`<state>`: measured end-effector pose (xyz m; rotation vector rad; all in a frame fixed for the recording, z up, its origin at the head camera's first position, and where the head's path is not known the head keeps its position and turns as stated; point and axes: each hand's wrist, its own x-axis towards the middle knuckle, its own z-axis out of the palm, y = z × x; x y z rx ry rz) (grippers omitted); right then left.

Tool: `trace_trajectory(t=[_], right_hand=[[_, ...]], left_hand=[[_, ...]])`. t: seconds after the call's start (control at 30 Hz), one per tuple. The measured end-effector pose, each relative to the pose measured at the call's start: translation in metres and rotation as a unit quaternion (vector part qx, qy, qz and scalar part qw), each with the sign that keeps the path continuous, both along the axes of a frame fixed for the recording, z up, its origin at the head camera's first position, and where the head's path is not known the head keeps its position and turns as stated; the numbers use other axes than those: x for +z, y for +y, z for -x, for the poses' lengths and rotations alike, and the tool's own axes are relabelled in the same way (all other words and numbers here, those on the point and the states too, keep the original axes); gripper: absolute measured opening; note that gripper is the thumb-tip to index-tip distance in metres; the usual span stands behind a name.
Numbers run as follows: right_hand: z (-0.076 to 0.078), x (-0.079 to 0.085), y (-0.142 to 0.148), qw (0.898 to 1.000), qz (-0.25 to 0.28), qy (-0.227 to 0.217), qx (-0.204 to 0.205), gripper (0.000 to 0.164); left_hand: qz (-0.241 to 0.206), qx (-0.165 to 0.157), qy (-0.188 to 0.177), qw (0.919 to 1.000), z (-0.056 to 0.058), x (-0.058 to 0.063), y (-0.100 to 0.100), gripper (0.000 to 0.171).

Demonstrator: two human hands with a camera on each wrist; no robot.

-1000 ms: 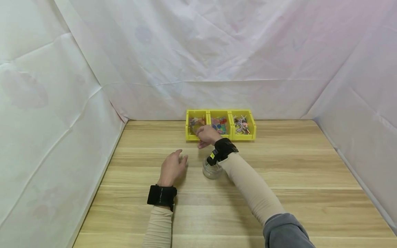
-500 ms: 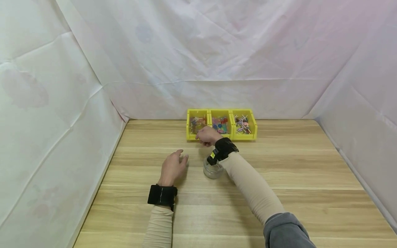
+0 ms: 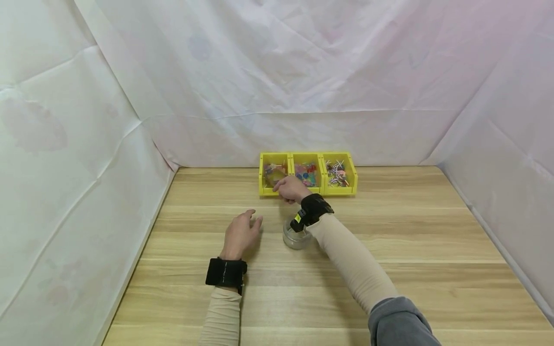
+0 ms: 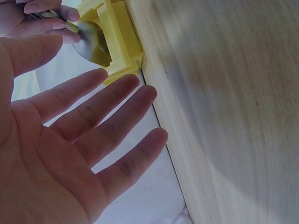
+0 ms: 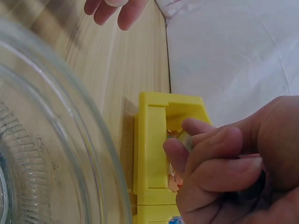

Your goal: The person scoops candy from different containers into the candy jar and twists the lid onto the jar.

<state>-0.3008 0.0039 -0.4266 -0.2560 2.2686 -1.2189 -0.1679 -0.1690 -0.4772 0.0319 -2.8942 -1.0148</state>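
Observation:
My right hand (image 3: 292, 189) grips a metal spoon (image 4: 91, 44) by its handle, over the front of the left yellow bin (image 3: 262, 180). In the left wrist view the bowl of the spoon shows against the bin's inside. Small mixed pieces (image 3: 275, 169) lie in that bin. Under my right wrist stands a round clear glass jar (image 3: 296, 241), and its ribbed inside shows large in the right wrist view. My left hand (image 3: 240, 234) is held left of the jar, fingers spread, touching nothing that I can make out.
The middle yellow bin (image 3: 321, 190) holds coloured translucent pieces, and the right yellow bin (image 3: 355, 182) holds striped sticks. All stand at the back of the wooden table (image 3: 411, 240), by a white cloth wall (image 3: 303, 129).
My right hand has turned slightly, its lower fingers drawing in, and stays at the left bin's front. My left hand and the jar keep their places.

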Motion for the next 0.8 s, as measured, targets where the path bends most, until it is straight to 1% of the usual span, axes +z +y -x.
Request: trace_trajectory(t=[0.23, 0.33, 0.5, 0.63, 0.8], right_hand=[[0.000, 0.000, 0.005, 1.000, 0.024, -0.008, -0.018, 0.041], [-0.002, 0.001, 0.008, 1.000, 0.024, 0.005, -0.016, 0.040], [-0.006, 0.005, 0.012, 0.999, 0.021, 0.040, -0.003, 0.038], [-0.009, 0.008, 0.016, 0.998, 0.031, 0.046, 0.002, 0.036], [-0.011, 0.014, 0.023, 0.998, 0.039, 0.046, -0.002, 0.033]], left_hand=[[-0.006, 0.003, -0.005, 1.0000, 0.000, -0.001, 0.000, 0.046], [-0.005, 0.004, -0.010, 0.9999, 0.001, -0.001, 0.001, 0.045], [-0.008, 0.005, -0.011, 0.9999, 0.001, 0.000, 0.001, 0.045], [-0.010, 0.003, -0.010, 0.9999, 0.000, 0.000, 0.001, 0.046], [-0.009, 0.003, -0.009, 0.9999, 0.000, -0.001, 0.000, 0.047]])
